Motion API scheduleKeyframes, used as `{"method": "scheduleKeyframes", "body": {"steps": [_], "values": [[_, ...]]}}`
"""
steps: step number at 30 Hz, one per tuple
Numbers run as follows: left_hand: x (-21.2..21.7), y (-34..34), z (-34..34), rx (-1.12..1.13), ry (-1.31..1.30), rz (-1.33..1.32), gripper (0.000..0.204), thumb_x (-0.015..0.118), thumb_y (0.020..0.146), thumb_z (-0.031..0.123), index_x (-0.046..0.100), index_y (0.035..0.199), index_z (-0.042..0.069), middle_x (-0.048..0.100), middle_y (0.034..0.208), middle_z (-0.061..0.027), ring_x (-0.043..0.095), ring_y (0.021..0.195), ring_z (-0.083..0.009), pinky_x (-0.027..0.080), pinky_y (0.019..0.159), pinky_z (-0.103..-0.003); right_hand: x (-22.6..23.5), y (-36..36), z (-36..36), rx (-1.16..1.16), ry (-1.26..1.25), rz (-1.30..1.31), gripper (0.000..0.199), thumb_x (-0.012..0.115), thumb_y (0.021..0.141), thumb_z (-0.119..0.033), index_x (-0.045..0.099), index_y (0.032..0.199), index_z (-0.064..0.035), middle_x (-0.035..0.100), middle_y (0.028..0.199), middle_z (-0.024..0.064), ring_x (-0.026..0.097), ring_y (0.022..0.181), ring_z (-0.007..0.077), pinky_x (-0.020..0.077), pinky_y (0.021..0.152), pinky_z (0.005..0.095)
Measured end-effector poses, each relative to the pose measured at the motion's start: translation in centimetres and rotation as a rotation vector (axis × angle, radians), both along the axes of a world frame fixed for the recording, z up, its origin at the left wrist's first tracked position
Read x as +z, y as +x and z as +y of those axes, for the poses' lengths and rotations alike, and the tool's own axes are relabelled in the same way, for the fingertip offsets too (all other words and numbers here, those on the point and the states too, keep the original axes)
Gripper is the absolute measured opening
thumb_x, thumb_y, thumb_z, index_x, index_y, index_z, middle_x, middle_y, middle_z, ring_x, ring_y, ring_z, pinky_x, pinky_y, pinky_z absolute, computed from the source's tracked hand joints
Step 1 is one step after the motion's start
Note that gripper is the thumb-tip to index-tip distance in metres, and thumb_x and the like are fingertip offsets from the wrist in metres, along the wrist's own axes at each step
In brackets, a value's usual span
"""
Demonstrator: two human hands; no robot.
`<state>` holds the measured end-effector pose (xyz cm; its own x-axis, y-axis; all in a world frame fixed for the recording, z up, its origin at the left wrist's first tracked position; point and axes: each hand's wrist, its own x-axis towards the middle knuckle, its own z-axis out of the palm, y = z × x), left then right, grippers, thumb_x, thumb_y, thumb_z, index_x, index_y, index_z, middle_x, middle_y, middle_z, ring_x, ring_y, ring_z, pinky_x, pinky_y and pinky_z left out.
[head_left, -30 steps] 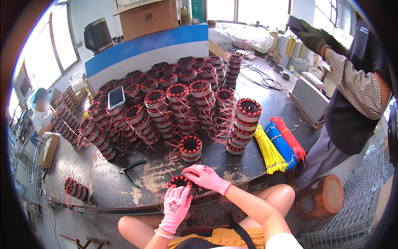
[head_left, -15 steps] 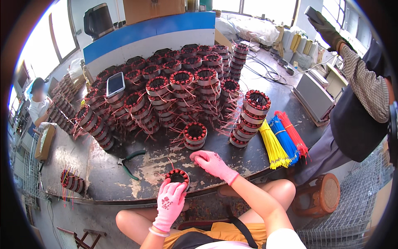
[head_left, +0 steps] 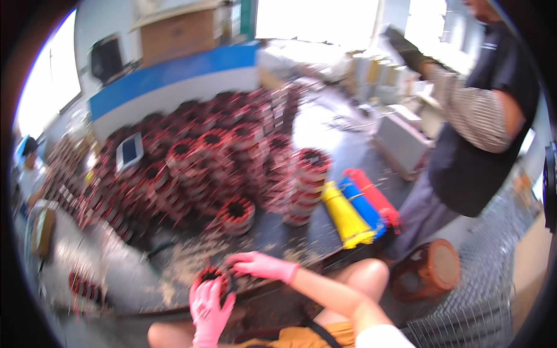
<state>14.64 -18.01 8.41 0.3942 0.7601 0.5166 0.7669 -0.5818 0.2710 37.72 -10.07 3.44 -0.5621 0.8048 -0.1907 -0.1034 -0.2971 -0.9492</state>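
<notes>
At the near table edge, my left hand (head_left: 209, 306), in a pink glove, grips a motor stator (head_left: 212, 274), a ring with red windings. Its fingers lie over the ring's near rim. My right hand (head_left: 261, 267), also gloved in pink, is at the stator's far right side, fingers drawn together. Blur hides what is between its fingertips and whether they touch the ring. A short stack of stators (head_left: 237, 216) stands just beyond my hands. Behind it, a taller stack (head_left: 307, 185) rises on the right.
Many stator stacks with trailing red leads fill the table's back. A phone (head_left: 129, 152) lies on them. Yellow (head_left: 347, 217), blue and red wire bundles lie at right, near a standing person (head_left: 473, 127). Pliers (head_left: 158, 250) and a stator with coloured wires (head_left: 86, 287) are on the left.
My right hand has moved in from beyond the stator to its side. My left hand stays on the ring. The whole view has shifted and blurred.
</notes>
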Motion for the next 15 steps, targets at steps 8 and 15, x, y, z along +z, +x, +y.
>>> {"method": "scheduleKeyframes", "body": {"steps": [8,15], "values": [[-3.3,0.7,1.1,-0.054,0.027,0.023,0.041,0.074,0.084,0.021,0.065,0.122,0.008,0.068,0.111,-0.0141,0.062,0.11,-0.0326,0.042,0.109,-0.048,-4.8,0.2,4.9,-0.083,-0.061,0.278,0.042,0.057,0.101,-0.022,0.053,0.139,-0.0049,0.063,0.125,0.0022,0.06,0.109,0.0119,0.0491,0.1,0.0297],[-1.1,0.0,0.6,-0.072,0.059,0.02,0.034,0.072,0.088,0.018,0.066,0.12,0.009,0.07,0.106,-0.0123,0.065,0.104,-0.0289,0.046,0.106,-0.045,-3.4,-2.1,5.4,-0.142,0.119,0.012,0.043,0.053,0.102,-0.025,0.053,0.141,-0.0062,0.063,0.121,0.0021,0.059,0.105,0.0122,0.0496,0.095,0.0296]]}}
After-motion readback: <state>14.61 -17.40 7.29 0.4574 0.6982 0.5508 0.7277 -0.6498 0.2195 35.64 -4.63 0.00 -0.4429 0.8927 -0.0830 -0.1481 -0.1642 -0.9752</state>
